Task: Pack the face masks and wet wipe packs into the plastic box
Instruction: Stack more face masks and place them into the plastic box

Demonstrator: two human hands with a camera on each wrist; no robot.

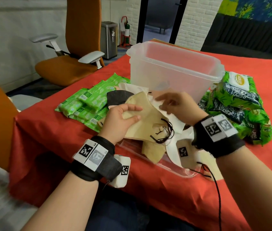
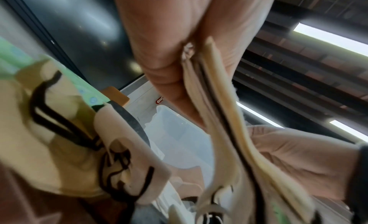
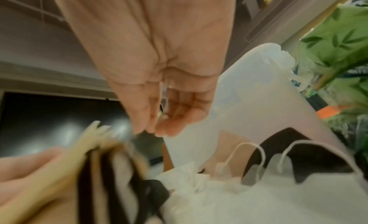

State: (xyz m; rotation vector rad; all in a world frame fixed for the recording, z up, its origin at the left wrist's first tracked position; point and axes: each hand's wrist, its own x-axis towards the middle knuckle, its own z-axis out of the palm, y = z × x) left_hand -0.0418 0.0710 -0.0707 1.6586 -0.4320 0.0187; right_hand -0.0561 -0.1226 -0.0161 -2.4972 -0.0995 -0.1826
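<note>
My left hand (image 1: pixel 136 113) grips a stack of beige face masks (image 1: pixel 147 125) with black ear loops, thumb on top; the left wrist view shows the stack's edge (image 2: pixel 219 117) pinched. My right hand (image 1: pixel 162 104) hovers just right of the stack over white masks (image 1: pixel 175 120), fingers relaxed and holding nothing; the right wrist view shows its palm (image 3: pixel 157 129) bare. The clear plastic box (image 1: pixel 173 69) stands upright just behind both hands. A black mask (image 1: pixel 116 97) and more beige and white masks (image 1: pixel 153 152) lie in a loose pile. Light green wipe packs (image 1: pixel 88 100) lie left of the box, dark green ones (image 1: pixel 237 104) to the right.
The mask pile rests on a clear lid (image 1: pixel 173 171) near the front edge of the red table (image 1: pixel 65 139). An orange office chair (image 1: pixel 75 60) stands beyond the table's left corner. A black cable (image 1: pixel 218 197) hangs from my right wrist.
</note>
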